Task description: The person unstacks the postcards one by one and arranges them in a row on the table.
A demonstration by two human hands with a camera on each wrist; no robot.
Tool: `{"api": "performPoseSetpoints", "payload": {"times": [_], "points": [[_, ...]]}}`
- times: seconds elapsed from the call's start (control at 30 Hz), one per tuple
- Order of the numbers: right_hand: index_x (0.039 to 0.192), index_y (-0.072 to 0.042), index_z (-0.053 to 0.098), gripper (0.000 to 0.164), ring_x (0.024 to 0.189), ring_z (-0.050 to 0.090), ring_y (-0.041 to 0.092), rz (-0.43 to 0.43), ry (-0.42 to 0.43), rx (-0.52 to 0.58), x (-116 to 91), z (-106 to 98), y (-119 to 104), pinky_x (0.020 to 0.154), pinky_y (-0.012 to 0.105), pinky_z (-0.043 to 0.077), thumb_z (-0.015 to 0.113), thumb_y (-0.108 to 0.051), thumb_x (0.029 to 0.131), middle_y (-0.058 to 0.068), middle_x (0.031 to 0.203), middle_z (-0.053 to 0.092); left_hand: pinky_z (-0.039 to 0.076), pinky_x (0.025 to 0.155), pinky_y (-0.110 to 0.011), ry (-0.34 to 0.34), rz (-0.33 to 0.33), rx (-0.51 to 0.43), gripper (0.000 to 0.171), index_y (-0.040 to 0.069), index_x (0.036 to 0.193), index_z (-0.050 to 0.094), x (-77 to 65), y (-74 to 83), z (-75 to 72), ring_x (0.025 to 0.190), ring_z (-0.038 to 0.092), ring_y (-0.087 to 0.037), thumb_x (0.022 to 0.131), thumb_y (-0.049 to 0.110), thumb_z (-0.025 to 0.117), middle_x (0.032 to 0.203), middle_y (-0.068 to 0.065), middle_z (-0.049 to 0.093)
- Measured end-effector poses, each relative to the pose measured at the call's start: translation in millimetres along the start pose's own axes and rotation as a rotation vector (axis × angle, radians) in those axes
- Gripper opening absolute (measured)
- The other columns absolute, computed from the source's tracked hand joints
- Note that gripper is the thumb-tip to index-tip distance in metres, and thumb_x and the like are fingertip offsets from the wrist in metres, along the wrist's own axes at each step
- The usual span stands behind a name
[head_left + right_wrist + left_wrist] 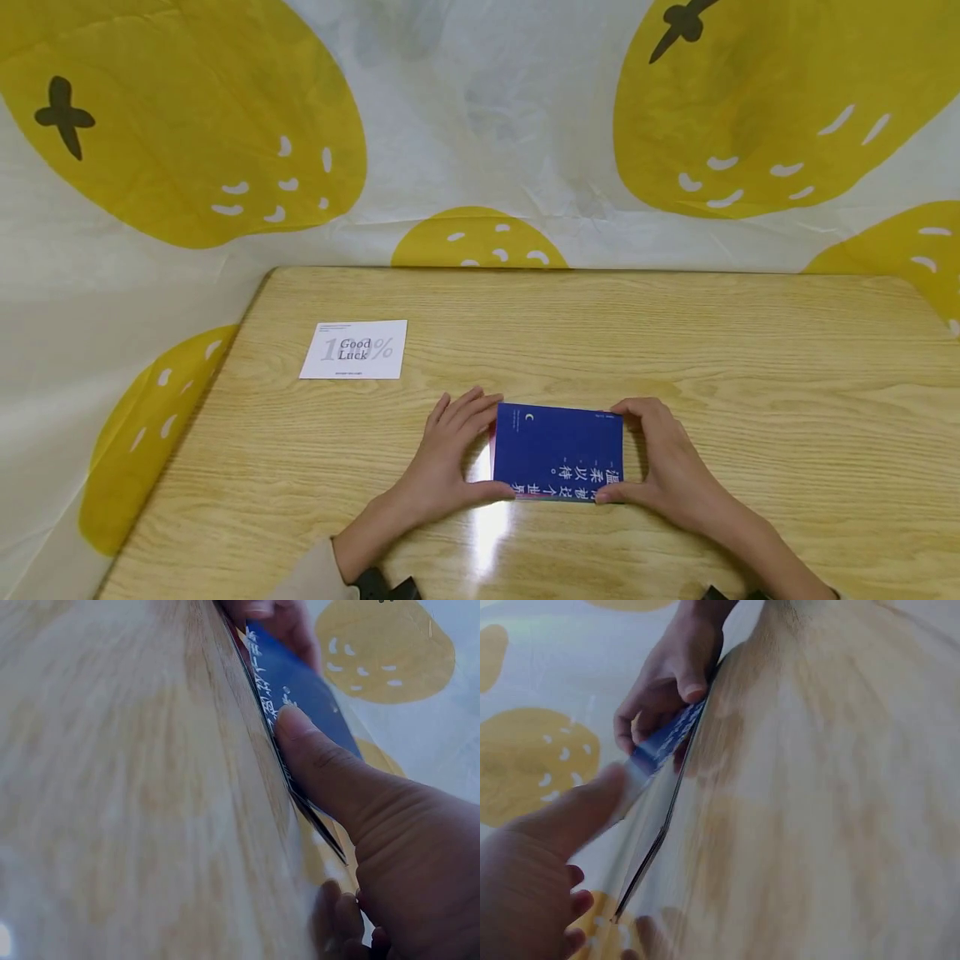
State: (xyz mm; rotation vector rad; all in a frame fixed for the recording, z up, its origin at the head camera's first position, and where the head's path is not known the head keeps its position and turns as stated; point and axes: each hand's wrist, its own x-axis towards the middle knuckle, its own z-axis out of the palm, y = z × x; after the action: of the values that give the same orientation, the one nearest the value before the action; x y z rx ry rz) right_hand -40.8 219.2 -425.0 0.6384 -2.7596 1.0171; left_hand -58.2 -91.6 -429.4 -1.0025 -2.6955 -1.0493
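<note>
A dark blue card [551,442] with white characters and a small yellow moon lies over the table in front of me, and a pinkish edge beneath it shows more cards in the stack. My left hand [446,467] holds the stack's left end, thumb at the near corner and fingertips at the far one. On the other end, my right hand [671,467] grips the right corners between thumb and index finger. The right wrist view shows that thumb [315,746] on the blue face, close over the tabletop.
To the far left on the wooden table [712,342] lies a white card [356,367] printed "Good Luck" and "100%". A white cloth [487,125] with large yellow fruit shapes hangs behind the table and along its left side.
</note>
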Motion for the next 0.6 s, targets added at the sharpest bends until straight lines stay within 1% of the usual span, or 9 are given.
{"api": "performPoseSetpoints", "payload": {"times": [0.07,0.13,0.2,0.3,0.37,0.5,0.6], "points": [[0.127,-0.006,0.043,0.103,0.100,0.042,0.014,0.005,-0.004,0.004,-0.5,-0.4,-0.6,0.086,0.031,0.031,0.086,-0.058,0.050,0.003,0.115,0.047,0.016,0.109,-0.052,0.043,-0.025,-0.105,0.075,0.014,0.134,0.054,0.4,1.7,0.3,0.132,0.036,-0.022,0.071,0.044,0.081,0.137,0.000,0.050],[0.129,-0.006,0.042,0.103,0.100,0.041,0.014,0.004,-0.005,0.011,-1.0,-0.5,-1.5,0.086,0.031,0.030,0.087,-0.056,0.051,0.003,0.115,0.047,0.022,0.105,-0.048,0.079,-0.065,-0.201,0.061,0.016,0.127,0.060,0.1,3.8,0.6,0.121,0.044,-0.018,0.073,0.034,0.082,0.124,0.004,0.057],[0.130,-0.005,0.042,0.103,0.100,0.041,0.014,-0.002,-0.001,0.020,-1.4,-0.4,-2.3,0.085,0.030,0.029,0.088,-0.053,0.052,0.003,0.115,0.046,0.027,0.098,-0.043,0.101,-0.111,-0.275,0.054,0.017,0.124,0.063,-0.4,6.2,0.6,0.109,0.047,-0.014,0.074,0.026,0.082,0.110,0.009,0.062],[0.132,-0.005,0.041,0.101,0.099,0.040,0.014,-0.015,0.010,0.039,-2.0,-0.2,-3.4,0.086,0.026,0.029,0.090,-0.047,0.054,0.003,0.114,0.046,0.027,0.091,-0.038,0.118,-0.170,-0.368,0.053,0.018,0.124,0.064,-0.4,9.4,0.5,0.096,0.050,-0.011,0.074,0.018,0.083,0.093,0.014,0.066],[0.134,-0.005,0.041,0.099,0.099,0.041,0.014,-0.026,0.016,0.067,-1.9,-0.1,-3.9,0.087,0.022,0.029,0.091,-0.041,0.056,0.003,0.114,0.046,0.027,0.089,-0.037,0.129,-0.183,-0.408,0.057,0.015,0.127,0.062,-0.1,11.0,0.2,0.092,0.052,-0.010,0.074,0.014,0.082,0.087,0.015,0.067],[0.137,-0.008,0.040,0.093,0.098,0.042,0.012,-0.050,0.013,0.117,-2.1,-0.4,-5.2,0.089,0.015,0.031,0.090,-0.027,0.061,-0.001,0.112,0.045,0.028,0.090,-0.036,0.137,-0.199,-0.464,0.064,0.012,0.134,0.054,0.7,12.9,-0.4,0.088,0.060,-0.009,0.076,0.010,0.081,0.084,0.011,0.069],[0.140,-0.010,0.040,0.088,0.094,0.043,0.010,-0.065,0.004,0.134,-2.1,-0.9,-6.3,0.084,0.015,0.035,0.088,-0.016,0.067,-0.003,0.107,0.044,0.031,0.094,-0.035,0.138,-0.218,-0.528,0.067,0.011,0.138,0.049,0.9,13.3,-0.5,0.086,0.063,-0.011,0.078,0.007,0.078,0.084,0.005,0.070]]}}
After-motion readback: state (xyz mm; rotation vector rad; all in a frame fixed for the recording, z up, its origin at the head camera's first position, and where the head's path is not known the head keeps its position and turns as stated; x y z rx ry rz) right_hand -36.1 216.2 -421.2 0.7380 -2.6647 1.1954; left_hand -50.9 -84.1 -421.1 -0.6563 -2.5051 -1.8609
